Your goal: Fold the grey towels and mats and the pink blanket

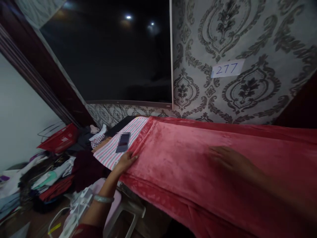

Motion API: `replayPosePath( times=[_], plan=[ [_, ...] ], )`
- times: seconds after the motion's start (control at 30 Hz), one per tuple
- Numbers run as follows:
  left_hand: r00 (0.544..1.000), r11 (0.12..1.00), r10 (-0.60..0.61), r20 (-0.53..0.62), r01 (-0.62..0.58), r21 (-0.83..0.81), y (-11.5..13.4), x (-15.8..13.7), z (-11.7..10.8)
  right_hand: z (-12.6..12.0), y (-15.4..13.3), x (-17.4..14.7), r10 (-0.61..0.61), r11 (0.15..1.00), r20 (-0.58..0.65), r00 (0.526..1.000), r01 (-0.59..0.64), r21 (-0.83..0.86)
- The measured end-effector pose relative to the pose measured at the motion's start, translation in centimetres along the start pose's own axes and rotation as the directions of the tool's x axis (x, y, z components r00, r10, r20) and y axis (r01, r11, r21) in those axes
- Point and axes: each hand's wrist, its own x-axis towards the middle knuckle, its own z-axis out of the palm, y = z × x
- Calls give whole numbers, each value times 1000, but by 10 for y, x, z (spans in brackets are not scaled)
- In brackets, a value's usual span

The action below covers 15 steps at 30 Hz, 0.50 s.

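A plush red blanket (173, 158) lies spread out, its left edge over a striped pink, white and grey cloth (106, 155). My left hand (125, 162), with a bangle on its wrist, is at the blanket's left edge, fingers closed on the fabric there. Stretched out flat over the middle of the blanket is my right hand (228, 158), blurred a little; its fingers are extended and hold nothing. On the striped cloth, just beyond my left hand, rests a dark phone (122, 147), partly pixelated.
A large dark television (111, 53) hangs behind, beside patterned wallpaper with a paper label (228, 68) reading 277. At left are a red basket (59, 138) and piled clothes (56, 185). A plastic stool (123, 205) and a white power strip (74, 215) with cables sit below my left arm.
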Motion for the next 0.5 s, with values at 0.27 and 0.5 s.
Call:
replayPosePath(
  times=[0.27,0.5],
  plan=[
    [998,997,64,12,-64,31,-16,-8,3,75,-42,181,16,1000,186,982,-20,22],
    [999,999,47,23,-46,-15,-17,-15,6,130,-54,264,111,993,228,967,-119,24]
  ],
)
